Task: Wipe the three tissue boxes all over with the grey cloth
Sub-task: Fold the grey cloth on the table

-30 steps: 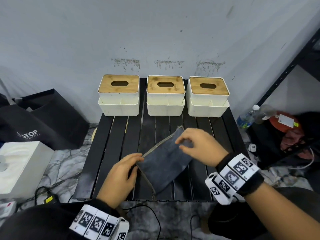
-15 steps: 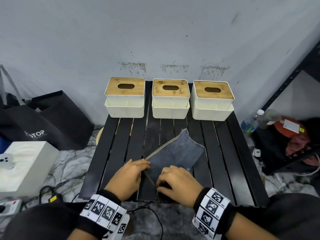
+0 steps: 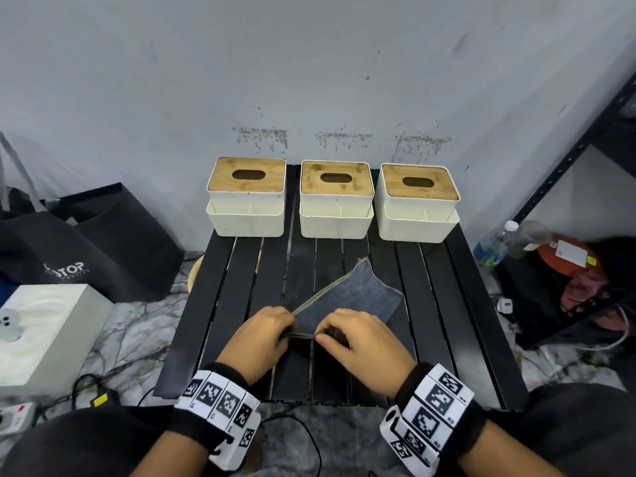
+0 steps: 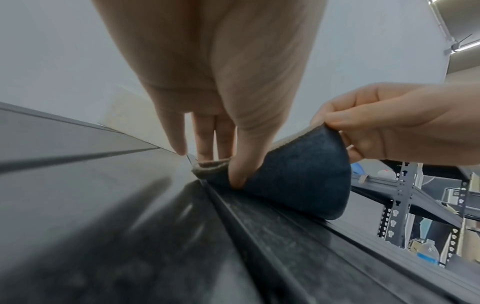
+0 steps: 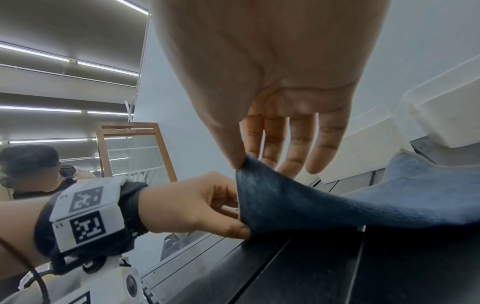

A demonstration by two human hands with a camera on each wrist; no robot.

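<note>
Three white tissue boxes with wooden lids stand in a row at the back of the black slatted table (image 3: pixel 223 304): left box (image 3: pixel 246 197), middle box (image 3: pixel 336 200), right box (image 3: pixel 417 203). The grey cloth (image 3: pixel 354 297) lies folded on the table's middle. My left hand (image 3: pixel 265 330) pinches the cloth's near corner (image 4: pixel 215 166) between thumb and fingers. My right hand (image 3: pixel 351 333) pinches the near edge beside it (image 5: pixel 244 164), lifting that edge off the table. In the left wrist view the cloth (image 4: pixel 298 176) curls up between both hands.
Black bags (image 3: pixel 86 242) and a white box (image 3: pixel 44 332) sit on the floor to the left. To the right stands a dark metal shelf (image 3: pixel 564 166), with a water bottle (image 3: pixel 492 246) and a red object (image 3: pixel 564 256) on the floor below. Cables (image 3: pixel 103 394) run along the floor in front.
My right hand came back from the cloth's far corner to its near edge. Both hands now pinch that edge close together and have raised it. The head view has shifted slightly.
</note>
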